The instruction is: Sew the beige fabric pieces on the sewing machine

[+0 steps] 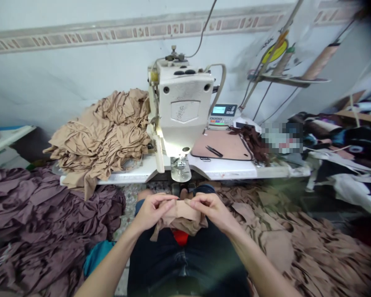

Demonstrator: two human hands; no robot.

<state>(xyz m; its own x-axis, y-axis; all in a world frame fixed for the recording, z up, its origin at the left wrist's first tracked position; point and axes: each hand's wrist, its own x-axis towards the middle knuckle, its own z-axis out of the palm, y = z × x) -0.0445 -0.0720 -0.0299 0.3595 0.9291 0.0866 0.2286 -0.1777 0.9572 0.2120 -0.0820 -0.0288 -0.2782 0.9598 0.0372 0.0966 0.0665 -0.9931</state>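
Observation:
Over my lap, both hands pinch the top edge of a small tan piece of fabric point(185, 211). My left hand point(153, 209) has its thumb and fingers closed on the left end, while my right hand point(212, 209) grips the right end. Between them the edge is stretched fairly straight, and the rest hangs in folds with a loose strip at lower left. Just beyond the hands stands a white sewing machine point(185, 107), its lamp lit over the metal needle plate point(181, 171). A bit of red shows beneath the fabric.
A heap of tan fabric point(105, 132) lies left of the machine. Thread snips point(214, 151) rest on a pink mat point(231, 140) at right, near a control panel point(222, 111). Purple fabric point(49, 222) is piled at left, brown fabric point(297, 239) at right. Thread cones point(321, 62) stand upper right.

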